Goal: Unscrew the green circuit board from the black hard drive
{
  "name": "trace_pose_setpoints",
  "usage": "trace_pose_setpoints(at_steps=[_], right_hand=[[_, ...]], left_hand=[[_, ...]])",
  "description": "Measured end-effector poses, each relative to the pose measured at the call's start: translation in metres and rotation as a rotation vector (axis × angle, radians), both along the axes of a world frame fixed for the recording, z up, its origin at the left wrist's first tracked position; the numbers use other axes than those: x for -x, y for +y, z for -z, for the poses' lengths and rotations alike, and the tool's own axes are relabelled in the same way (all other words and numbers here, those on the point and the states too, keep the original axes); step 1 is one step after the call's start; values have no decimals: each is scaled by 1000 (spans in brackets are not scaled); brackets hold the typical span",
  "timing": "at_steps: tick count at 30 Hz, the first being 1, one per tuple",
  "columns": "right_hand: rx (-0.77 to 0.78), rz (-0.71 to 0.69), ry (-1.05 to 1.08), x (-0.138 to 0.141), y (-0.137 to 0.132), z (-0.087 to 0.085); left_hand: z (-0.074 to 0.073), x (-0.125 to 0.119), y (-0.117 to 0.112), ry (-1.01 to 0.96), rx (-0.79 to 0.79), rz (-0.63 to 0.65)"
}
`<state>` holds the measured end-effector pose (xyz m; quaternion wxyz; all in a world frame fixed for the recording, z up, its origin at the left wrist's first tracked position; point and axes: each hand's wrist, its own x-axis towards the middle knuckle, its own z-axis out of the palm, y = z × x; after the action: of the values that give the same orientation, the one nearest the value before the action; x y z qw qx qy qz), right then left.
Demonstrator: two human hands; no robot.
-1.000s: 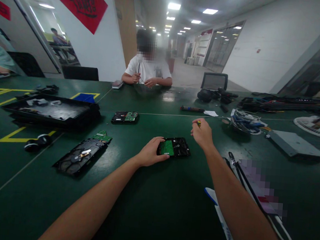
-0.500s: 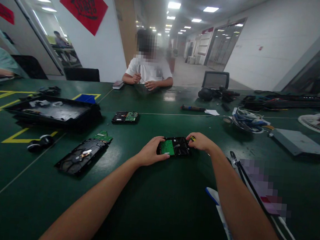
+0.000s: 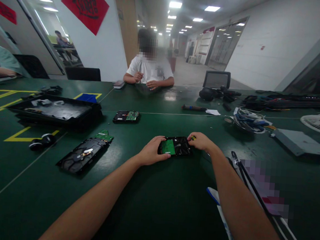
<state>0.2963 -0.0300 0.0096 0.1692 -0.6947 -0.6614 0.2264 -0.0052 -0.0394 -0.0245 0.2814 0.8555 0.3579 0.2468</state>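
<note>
A black hard drive [image 3: 182, 147] with a green circuit board [image 3: 168, 147] lies on the dark green table in front of me. My left hand [image 3: 154, 151] grips its left end, thumb along the near edge and fingers over the far side. At the drive's right end, my right hand [image 3: 201, 141] is closed around a small yellow-and-black screwdriver [image 3: 193, 137]. Most of that tool is hidden by the fingers, and its tip cannot be made out. Another opened drive case [image 3: 83, 154] lies to the left, and a smaller hard drive [image 3: 126, 116] lies beyond it.
A black tray [image 3: 58, 108] stands at the left behind a dark round-ended object [image 3: 42, 141]. Bundled cables [image 3: 250, 121] and a grey metal box [image 3: 303, 143] are on the right. A pouch [image 3: 263, 183] lies by my right forearm. Across the table sits a person [image 3: 150, 69].
The view has shifted very slightly. Both my hands keep their places on the drive and the screwdriver; no other movement shows clearly.
</note>
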Motion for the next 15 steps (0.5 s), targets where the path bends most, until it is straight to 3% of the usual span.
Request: trace_pose_setpoints(at_steps=[4, 7, 11, 15], right_hand=[[-154, -22, -49, 14, 1, -10], [-359, -265, -131, 38, -3, -14], [-324, -360, -277, 66, -13, -14], [-282, -392, -346, 73, -16, -11]], left_hand=[[1, 0, 0, -2, -13, -1], [2, 0, 1, -1, -27, 2], [2, -1, 1, -2, -41, -9], [2, -1, 1, -11, -35, -7]])
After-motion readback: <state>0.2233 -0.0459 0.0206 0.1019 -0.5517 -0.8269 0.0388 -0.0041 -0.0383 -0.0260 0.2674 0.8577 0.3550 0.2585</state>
